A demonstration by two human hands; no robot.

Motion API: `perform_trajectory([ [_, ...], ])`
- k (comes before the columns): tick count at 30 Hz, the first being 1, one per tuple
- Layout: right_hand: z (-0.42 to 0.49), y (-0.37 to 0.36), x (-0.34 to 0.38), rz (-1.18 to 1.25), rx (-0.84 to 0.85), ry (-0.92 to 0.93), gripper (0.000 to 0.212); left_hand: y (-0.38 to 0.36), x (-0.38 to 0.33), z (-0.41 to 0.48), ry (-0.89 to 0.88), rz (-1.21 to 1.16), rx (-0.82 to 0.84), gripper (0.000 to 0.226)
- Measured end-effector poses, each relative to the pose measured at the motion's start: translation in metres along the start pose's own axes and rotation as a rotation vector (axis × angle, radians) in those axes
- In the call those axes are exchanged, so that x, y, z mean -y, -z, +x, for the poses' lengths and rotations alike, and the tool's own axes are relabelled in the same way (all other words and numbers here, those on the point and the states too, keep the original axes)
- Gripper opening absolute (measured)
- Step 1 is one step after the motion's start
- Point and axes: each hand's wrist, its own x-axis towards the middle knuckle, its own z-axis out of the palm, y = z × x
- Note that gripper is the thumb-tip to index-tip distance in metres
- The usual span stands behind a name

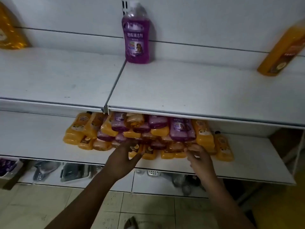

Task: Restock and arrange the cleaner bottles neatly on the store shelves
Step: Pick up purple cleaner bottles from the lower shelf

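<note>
Both hands, left hand and right hand, hover with fingers loosely spread, holding nothing, at the near edge of the cleaner bottles heaped flat on the lower shelf, which I judge lie mostly near-to-far.

The one head-worn, wide-angle view looks forward and steeply down at white store shelving from close in front. The upper shelf fills the top half, and the lower shelf crosses mid-frame, near enough that the left hand and right hand reach its bottle heap. Both forearms enter from the bottom edge over the tiled floor.
</note>
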Motion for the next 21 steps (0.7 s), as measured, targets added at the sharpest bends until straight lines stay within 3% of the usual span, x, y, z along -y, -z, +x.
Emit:
perform_trajectory([
  [3,0.008,-0.005,0.005,0.072,-0.052,-0.070,0.022,-0.010,-0.008,0.024,-0.030,-0.117,0.079,0.037],
  [6,0.012,-0.008,0.011,0.176,-0.049,-0.151,0.019,-0.024,-0.020,0.046,0.093,-0.296,0.060,0.032],
  [11,0.032,-0.021,0.018,0.399,0.021,-0.296,0.035,-0.037,-0.044,0.075,0.503,-0.918,-0.009,0.022],
  [14,0.048,-0.029,0.018,0.651,0.080,-0.478,0.035,-0.049,-0.052,0.089,0.703,-1.217,0.025,0.042],
  [18,0.065,-0.039,0.018,0.763,0.090,-0.554,0.055,-0.059,-0.067,0.106,0.831,-1.338,-0.043,0.052],
  [21,0.069,-0.041,0.017,0.763,0.088,-0.589,0.058,-0.067,-0.071,0.109,0.881,-1.352,-0.127,0.060],
])
